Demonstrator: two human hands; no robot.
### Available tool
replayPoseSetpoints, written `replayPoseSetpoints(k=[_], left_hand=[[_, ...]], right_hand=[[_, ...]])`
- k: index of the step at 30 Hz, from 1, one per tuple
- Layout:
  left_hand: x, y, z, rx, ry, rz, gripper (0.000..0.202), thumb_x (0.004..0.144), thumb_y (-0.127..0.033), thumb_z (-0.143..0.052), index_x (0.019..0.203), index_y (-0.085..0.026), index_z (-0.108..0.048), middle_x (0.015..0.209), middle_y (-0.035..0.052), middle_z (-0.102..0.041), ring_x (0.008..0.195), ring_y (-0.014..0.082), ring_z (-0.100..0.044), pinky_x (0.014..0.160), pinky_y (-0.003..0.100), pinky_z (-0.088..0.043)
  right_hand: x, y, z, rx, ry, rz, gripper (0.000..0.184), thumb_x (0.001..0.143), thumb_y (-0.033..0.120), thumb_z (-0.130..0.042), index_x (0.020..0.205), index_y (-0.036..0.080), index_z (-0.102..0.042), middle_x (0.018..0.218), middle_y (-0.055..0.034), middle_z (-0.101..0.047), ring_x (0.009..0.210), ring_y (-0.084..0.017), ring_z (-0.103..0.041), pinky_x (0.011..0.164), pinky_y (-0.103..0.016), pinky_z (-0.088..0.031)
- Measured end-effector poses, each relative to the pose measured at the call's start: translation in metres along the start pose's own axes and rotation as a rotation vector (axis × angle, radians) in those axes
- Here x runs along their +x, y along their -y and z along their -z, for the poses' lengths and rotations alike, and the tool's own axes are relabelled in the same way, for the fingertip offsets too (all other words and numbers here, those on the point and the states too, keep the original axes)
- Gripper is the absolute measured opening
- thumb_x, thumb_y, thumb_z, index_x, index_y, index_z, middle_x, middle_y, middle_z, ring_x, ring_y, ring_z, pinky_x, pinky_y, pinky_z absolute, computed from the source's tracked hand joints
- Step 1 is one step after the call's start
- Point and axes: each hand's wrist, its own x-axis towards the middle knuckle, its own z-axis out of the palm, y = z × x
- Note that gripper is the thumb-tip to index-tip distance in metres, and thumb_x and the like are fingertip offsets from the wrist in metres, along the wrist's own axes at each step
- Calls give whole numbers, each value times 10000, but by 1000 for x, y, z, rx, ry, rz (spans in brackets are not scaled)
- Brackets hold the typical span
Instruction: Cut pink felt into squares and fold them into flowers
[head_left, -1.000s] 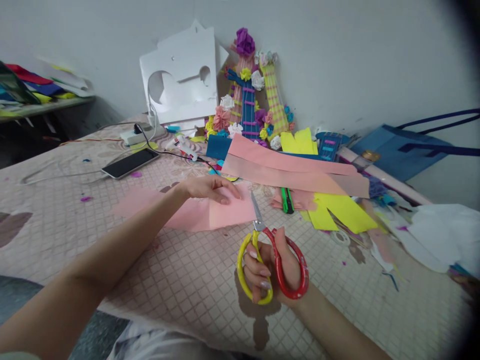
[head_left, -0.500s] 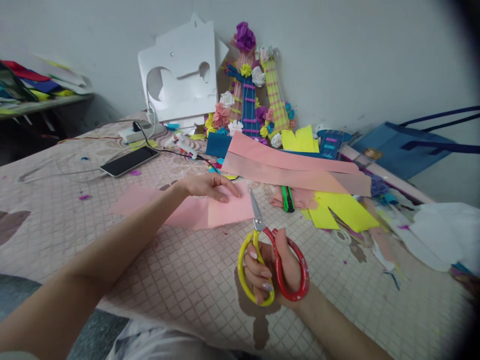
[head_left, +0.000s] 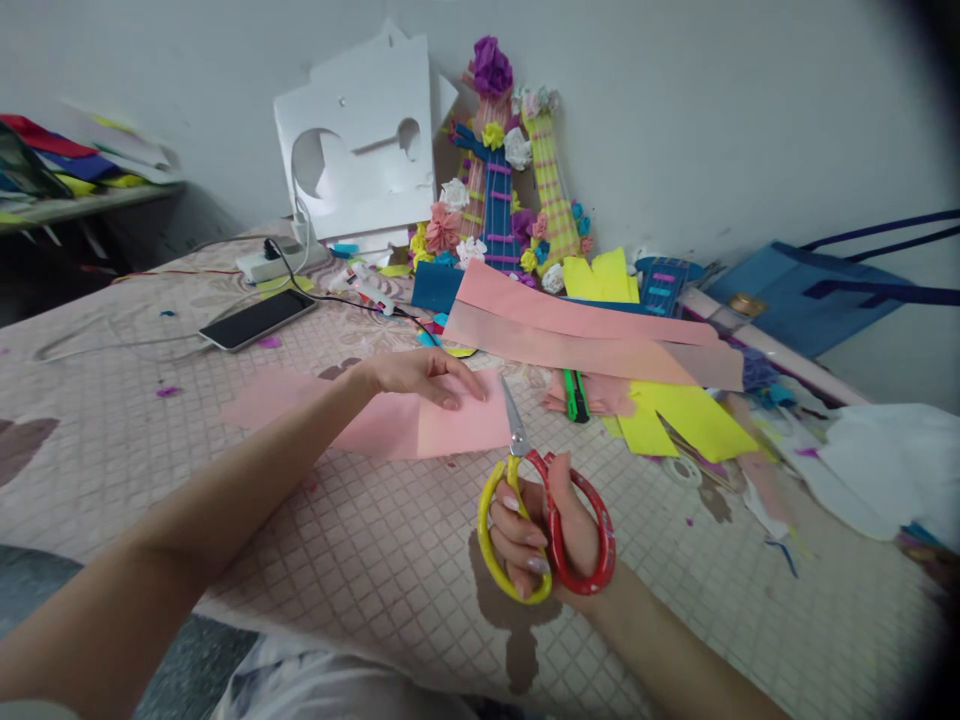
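My left hand [head_left: 420, 374] lies flat on a folded pink paper sheet [head_left: 405, 425] in the middle of the table, fingers stretched toward its right edge. My right hand [head_left: 540, 535] grips scissors [head_left: 536, 505] with one yellow and one red handle. The blades point away from me and sit at the sheet's right edge, close to my left fingertips.
Long pink strips [head_left: 585, 335], yellow paper [head_left: 682, 420] and a green cutter [head_left: 574, 395] lie beyond the scissors. Paper-flower crafts [head_left: 502, 190] and a white cut board [head_left: 360, 150] lean on the wall. A phone [head_left: 259, 320] lies left, a blue bag [head_left: 810, 290] right.
The scissor handles have closed a little and my right hand has shifted slightly up. My left hand stays on the pink sheet.
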Motion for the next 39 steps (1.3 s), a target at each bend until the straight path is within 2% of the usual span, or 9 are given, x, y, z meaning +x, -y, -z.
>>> replayPoseSetpoints(k=[3,10,22,25,29,33,39], left_hand=[[0,-1,0,-7,9,3,351,728,-293,-746,1068,-232,-685,1116,53,-673,1080,179,-591,936,272,-456],[3,-5,-5,-40,49,27,355,735,-316,-736,1071,-212,-685,1099,55,-678,1076,186,-587,940,275,-446],[4,-2,-5,-24,64,17,360,738,-312,-733,1075,-198,-682,1124,51,-672,1067,176,-589,923,242,-441],[4,-2,-5,-9,72,15,371,719,-305,-750,1072,-209,-683,1129,42,-672,1065,172,-590,922,238,-438],[5,-2,-8,-27,95,17,323,758,-289,-716,1072,-217,-683,1129,42,-671,1062,168,-594,926,246,-440],[6,-2,-9,-37,105,21,324,763,-281,-710,1079,-217,-679,1118,46,-675,1060,169,-596,927,254,-443],[4,0,-7,-60,117,61,355,747,-316,-721,1084,-214,-673,1157,50,-659,1100,185,-576,942,272,-436]], right_hand=[[0,-1,1,-3,-3,4,738,779,788,-156,803,159,-541,513,71,-354,381,-56,-284,393,-224,-479],[1,3,-2,-15,-4,-32,762,775,802,-137,812,158,-542,544,46,-397,442,-84,-366,439,-263,-496],[2,1,-2,24,-19,-9,696,801,777,-181,772,168,-516,501,75,-338,383,-59,-263,388,-209,-461],[2,1,-3,20,-23,1,678,829,747,-189,779,161,-528,510,70,-352,382,-57,-277,379,-199,-457],[2,2,-4,9,-54,-6,722,797,782,-183,787,155,-540,523,55,-392,409,-68,-326,404,-227,-491],[2,3,-3,13,-54,-10,716,792,785,-197,786,156,-538,511,63,-389,397,-64,-311,399,-226,-492],[1,10,-2,-28,-92,24,637,795,768,-284,742,173,-504,475,90,-333,358,-50,-222,357,-178,-421]])
